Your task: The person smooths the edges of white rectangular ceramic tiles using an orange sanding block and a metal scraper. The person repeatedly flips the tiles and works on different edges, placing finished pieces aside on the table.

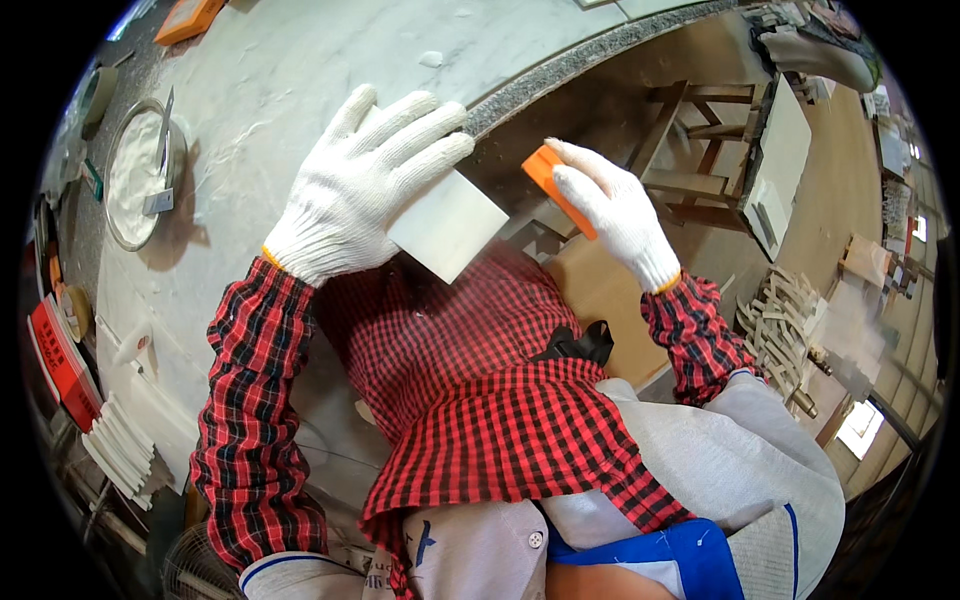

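Observation:
My left hand [370, 185], in a white knit glove, lies flat with fingers spread over a white rectangular slab [450, 228]. The palm presses the slab down, and part of it is hidden beneath the glove. One corner of the slab juts past the table's edge toward my red-and-black checked apron [480, 400]. To the right, clear of the slab, my gloved right hand [615, 215] is closed around an orange hand-sized block [558, 190]. Its thumb and fingers grip the block's sides; the working face cannot be made out.
A clear bowl of white paste or powder [138, 170] with a metal scraper [163, 165] stands on the marble-patterned table [270, 80] at left. Another orange item [188, 20] lies at the far left. Stacked white strips [120, 450] sit lower left. A wooden stand [710, 150] is beyond, right.

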`<move>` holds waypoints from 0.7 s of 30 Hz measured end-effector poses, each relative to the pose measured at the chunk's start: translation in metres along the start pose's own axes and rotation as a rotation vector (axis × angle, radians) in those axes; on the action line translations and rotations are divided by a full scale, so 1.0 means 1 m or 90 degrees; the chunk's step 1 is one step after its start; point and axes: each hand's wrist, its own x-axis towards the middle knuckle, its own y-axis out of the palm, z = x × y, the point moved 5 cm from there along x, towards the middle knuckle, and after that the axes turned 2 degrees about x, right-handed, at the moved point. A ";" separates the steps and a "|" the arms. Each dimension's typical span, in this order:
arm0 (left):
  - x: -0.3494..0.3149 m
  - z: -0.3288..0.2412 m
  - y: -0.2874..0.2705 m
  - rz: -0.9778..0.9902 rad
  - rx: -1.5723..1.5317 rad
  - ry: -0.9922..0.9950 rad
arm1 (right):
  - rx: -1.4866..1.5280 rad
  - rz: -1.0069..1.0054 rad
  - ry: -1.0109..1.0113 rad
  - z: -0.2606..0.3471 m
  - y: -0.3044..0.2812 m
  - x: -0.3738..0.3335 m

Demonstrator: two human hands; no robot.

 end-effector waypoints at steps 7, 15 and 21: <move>-0.004 0.002 0.002 -0.014 -0.023 -0.002 | 0.049 0.008 -0.068 0.050 0.044 -0.003; 0.004 -0.001 -0.005 -0.024 -0.014 0.015 | 0.030 0.134 0.293 -0.033 0.005 -0.029; -0.014 -0.004 -0.035 -0.290 -0.124 -0.107 | -0.133 -0.113 -0.128 0.042 -0.051 -0.008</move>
